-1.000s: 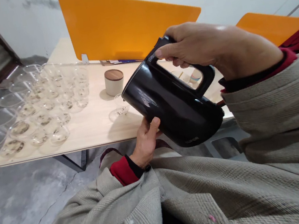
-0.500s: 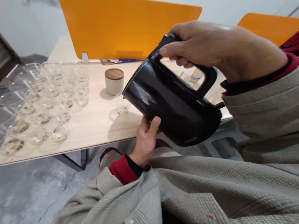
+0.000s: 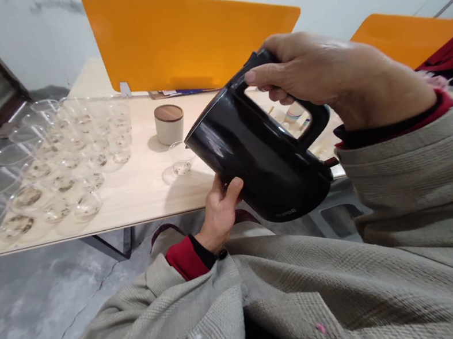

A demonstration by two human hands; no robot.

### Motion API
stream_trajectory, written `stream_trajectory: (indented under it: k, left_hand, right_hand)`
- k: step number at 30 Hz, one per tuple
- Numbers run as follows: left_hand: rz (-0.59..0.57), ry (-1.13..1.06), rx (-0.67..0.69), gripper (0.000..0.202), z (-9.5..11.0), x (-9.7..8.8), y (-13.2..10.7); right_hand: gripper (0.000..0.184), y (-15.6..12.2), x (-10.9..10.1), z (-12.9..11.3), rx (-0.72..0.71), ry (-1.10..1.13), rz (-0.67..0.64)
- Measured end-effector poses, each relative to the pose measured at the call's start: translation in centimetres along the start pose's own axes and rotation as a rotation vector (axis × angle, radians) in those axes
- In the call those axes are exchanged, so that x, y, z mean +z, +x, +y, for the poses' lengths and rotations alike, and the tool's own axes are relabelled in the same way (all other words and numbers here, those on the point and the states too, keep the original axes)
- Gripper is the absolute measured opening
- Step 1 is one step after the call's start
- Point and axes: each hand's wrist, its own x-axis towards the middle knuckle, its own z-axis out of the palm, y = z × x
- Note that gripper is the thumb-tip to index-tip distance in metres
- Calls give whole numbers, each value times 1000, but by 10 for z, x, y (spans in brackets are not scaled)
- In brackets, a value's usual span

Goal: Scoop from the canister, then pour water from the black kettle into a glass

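Observation:
A black electric kettle (image 3: 259, 155) is tilted to the left, its spout beside a clear cup (image 3: 182, 165) with small dark bits at the bottom. My right hand (image 3: 300, 69) is closed around the kettle's handle from above. Against the kettle's lower left side rests my left hand (image 3: 220, 208), thumb on the body and the other fingers partly hidden behind it. I cannot make out any stream of water at the spout. A pale canister with a wooden lid (image 3: 170, 124) stands behind the clear cup on the wooden table (image 3: 135, 200).
Rows of clear cups (image 3: 65, 183), many with dark bits inside, fill the table's left part. An orange divider (image 3: 194, 35) runs along the back. Through the handle a paper cup (image 3: 294, 113) shows. Red cloth (image 3: 451, 51) lies at far right.
The view has shifted slightly, so the table things sit a little further left. Both hands keep their hold on the kettle, whose tilt looks nearly the same.

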Motion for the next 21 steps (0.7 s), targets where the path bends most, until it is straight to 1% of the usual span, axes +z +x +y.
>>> stream_trajectory:
  k: [4,6,8,11,13,15,18,19,21]
  left_hand:
    - [-5,41,31,65,1,-3,3]
    - [-1,69,60,61,4,-4,7]
    - [10,105,105,59,8,-5,12]
    - [23,167,174,60,17,-4,24]
    - [17,189,187,65,21,-3,32]
    - [25,202,190,76,22,-4,37]
    - [84,248,211,90,22,-12,35]
    - [96,281,224,91,23,-16,32]
    - [109,349,287,86,28,-28,23]
  right_hand:
    - [26,-4,-2,5,-6,36,42]
    - [24,-8,-3,10,-22,103,90]
    - [24,-14,-4,16,-31,263,154]
    - [28,-20,-1,26,-36,526,273]
    - [32,-21,3,33,-57,616,359]
    - [35,-19,10,42,-62,685,433]
    - [34,-8,22,56,-7,771,513]
    - [33,-3,27,61,12,785,543]
    - [28,11,36,72,40,777,598]
